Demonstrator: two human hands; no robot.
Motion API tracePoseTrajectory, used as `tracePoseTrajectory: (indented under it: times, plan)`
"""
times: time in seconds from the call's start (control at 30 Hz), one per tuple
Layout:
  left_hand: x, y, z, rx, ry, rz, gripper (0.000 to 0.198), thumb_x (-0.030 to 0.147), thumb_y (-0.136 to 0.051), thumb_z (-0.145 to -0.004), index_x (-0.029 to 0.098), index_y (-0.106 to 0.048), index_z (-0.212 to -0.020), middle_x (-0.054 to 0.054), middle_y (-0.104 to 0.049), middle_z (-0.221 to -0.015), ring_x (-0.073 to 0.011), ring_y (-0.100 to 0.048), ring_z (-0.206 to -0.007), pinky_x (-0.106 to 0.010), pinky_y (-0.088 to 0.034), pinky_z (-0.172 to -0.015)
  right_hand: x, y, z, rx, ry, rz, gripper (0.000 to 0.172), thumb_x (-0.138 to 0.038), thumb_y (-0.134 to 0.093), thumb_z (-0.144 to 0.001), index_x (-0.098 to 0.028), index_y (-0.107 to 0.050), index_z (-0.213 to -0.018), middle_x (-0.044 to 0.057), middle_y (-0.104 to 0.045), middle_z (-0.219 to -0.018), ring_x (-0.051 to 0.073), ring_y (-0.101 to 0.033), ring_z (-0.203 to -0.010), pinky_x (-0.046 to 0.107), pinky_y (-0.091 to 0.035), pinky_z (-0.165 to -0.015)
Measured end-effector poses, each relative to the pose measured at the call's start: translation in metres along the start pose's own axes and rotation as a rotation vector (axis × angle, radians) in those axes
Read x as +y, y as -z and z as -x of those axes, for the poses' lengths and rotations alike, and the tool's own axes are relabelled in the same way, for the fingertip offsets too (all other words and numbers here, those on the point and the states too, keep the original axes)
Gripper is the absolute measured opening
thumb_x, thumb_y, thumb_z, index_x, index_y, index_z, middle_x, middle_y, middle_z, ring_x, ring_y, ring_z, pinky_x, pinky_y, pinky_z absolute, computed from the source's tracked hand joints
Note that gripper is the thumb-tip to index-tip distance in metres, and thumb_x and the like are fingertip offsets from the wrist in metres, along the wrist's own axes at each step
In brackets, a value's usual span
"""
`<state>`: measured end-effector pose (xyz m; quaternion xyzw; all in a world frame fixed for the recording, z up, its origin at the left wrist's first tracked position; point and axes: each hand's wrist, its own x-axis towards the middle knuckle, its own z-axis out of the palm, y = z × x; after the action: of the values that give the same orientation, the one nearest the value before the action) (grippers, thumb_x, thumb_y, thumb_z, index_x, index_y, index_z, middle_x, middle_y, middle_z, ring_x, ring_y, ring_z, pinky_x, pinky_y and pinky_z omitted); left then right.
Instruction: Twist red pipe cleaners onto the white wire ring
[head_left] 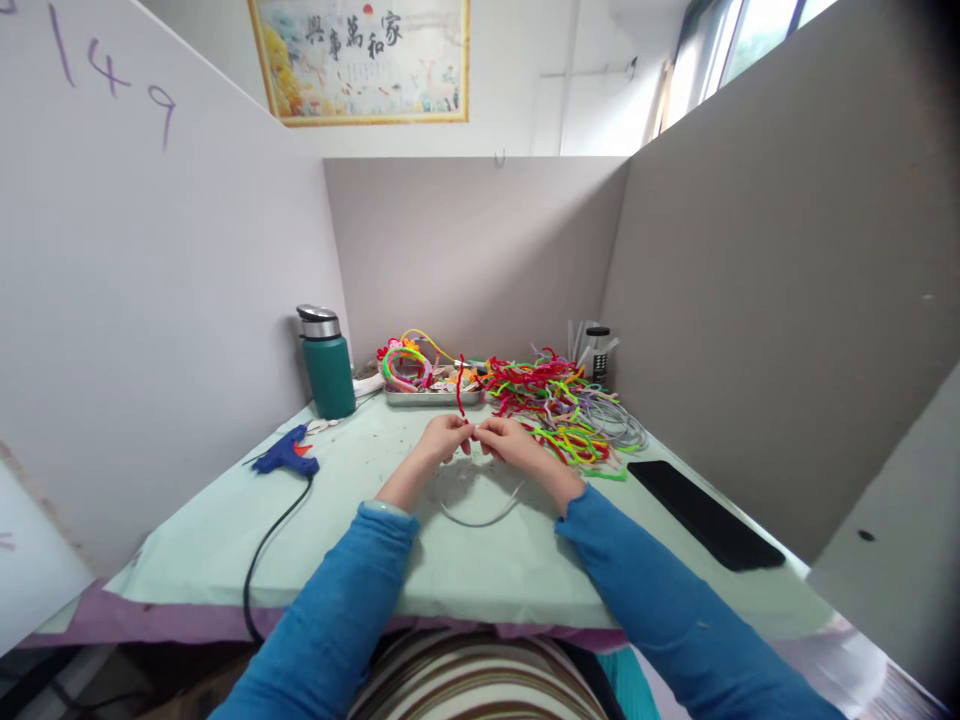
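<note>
My left hand and my right hand meet at the middle of the table, fingers pinched together. Between them they hold a red pipe cleaner that sticks up from the fingertips, and a thin white headband whose arc curves down toward me below the hands. Both arms wear blue sleeves. Just right of my right hand lies a pile of coloured pipe cleaners.
A blue glue gun with a black cord lies at the left. A green bottle stands at the back left beside a metal tray of craft pieces. A black phone lies at the right. Partition walls enclose the table.
</note>
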<state>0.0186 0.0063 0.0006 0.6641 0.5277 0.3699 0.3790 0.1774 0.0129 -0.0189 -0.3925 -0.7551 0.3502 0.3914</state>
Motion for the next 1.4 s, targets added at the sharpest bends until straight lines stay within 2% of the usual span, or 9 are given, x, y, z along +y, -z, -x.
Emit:
tracePoseTrajectory:
  times: [0.2,0.43,0.63,0.8,0.87,1.0,1.1,1.4]
  plan:
    - [-0.002,-0.001,-0.001,0.048,0.011,-0.063,0.014,0.029,-0.053,-0.080,0.015,-0.052,-0.076,0.002,-0.058,-0.056,-0.0045,-0.035,-0.034,-0.019,-0.025,-0.035,0.002,-0.001,0.000,0.008,0.002,0.010,0.030,-0.041,-0.051,-0.082,-0.016,-0.056,-0.067,-0.003,-0.052,-0.054,0.006,-0.038,-0.040,0.020,-0.027,-0.040]
    - [-0.007,-0.002,-0.005,0.094,-0.079,-0.070,0.011,0.025,-0.057,-0.077,0.016,-0.052,-0.078,0.002,-0.061,-0.060,-0.0045,-0.040,-0.034,-0.017,-0.031,-0.036,0.006,-0.002,-0.001,0.004,-0.005,0.026,0.026,-0.038,-0.053,-0.080,-0.015,-0.060,-0.072,-0.002,-0.055,-0.055,0.006,-0.038,-0.040,0.019,-0.027,-0.040]
    - [-0.007,-0.002,-0.005,0.096,-0.134,-0.084,0.009,0.023,-0.056,-0.076,0.016,-0.058,-0.081,0.002,-0.063,-0.063,-0.0052,-0.045,-0.034,-0.018,-0.034,-0.038,0.008,-0.002,-0.002,0.041,-0.020,0.023,0.024,-0.036,-0.053,-0.080,-0.015,-0.061,-0.074,-0.002,-0.057,-0.057,0.006,-0.039,-0.040,0.019,-0.028,-0.040]
    - [-0.005,-0.002,-0.004,0.135,-0.169,-0.156,0.016,0.025,-0.056,-0.075,0.015,-0.067,-0.080,0.001,-0.062,-0.061,-0.0062,-0.047,-0.037,-0.020,-0.037,-0.044,0.003,-0.001,-0.002,0.062,-0.049,0.003,0.021,-0.034,-0.054,-0.079,-0.015,-0.058,-0.070,-0.002,-0.057,-0.056,0.007,-0.041,-0.040,0.020,-0.030,-0.041]
    - [-0.006,-0.002,-0.006,0.145,-0.197,-0.230,0.020,0.025,-0.055,-0.077,0.015,-0.071,-0.083,0.000,-0.065,-0.064,-0.0074,-0.050,-0.042,-0.021,-0.041,-0.050,0.002,0.000,-0.002,0.066,-0.054,0.007,0.020,-0.032,-0.053,-0.079,-0.016,-0.057,-0.069,-0.002,-0.056,-0.056,0.007,-0.040,-0.040,0.020,-0.030,-0.041]
    - [-0.012,-0.002,-0.011,0.152,-0.368,-0.415,0.023,0.022,-0.056,-0.078,0.017,-0.074,-0.091,-0.005,-0.069,-0.088,-0.0115,-0.059,-0.065,-0.022,-0.044,-0.066,0.004,0.002,-0.003,0.093,-0.078,0.029,0.018,-0.030,-0.053,-0.078,-0.015,-0.058,-0.068,-0.002,-0.055,-0.054,0.007,-0.040,-0.040,0.020,-0.029,-0.041]
    - [-0.017,-0.003,-0.015,0.116,-0.458,-0.536,0.022,0.024,-0.058,-0.079,0.020,-0.075,-0.092,-0.005,-0.067,-0.087,-0.0144,-0.059,-0.076,-0.024,-0.044,-0.072,0.007,0.003,-0.004,0.107,-0.082,0.045,0.019,-0.030,-0.054,-0.077,-0.015,-0.059,-0.068,-0.002,-0.055,-0.053,0.007,-0.040,-0.041,0.020,-0.029,-0.042]
    - [-0.024,-0.004,-0.021,0.143,-0.483,-0.487,0.018,0.025,-0.059,-0.079,0.020,-0.075,-0.088,-0.008,-0.067,-0.096,-0.0171,-0.060,-0.084,-0.028,-0.045,-0.080,0.004,0.004,-0.003,0.116,-0.047,0.057,0.022,-0.031,-0.053,-0.077,-0.015,-0.057,-0.062,-0.003,-0.051,-0.049,0.007,-0.039,-0.041,0.020,-0.029,-0.044]
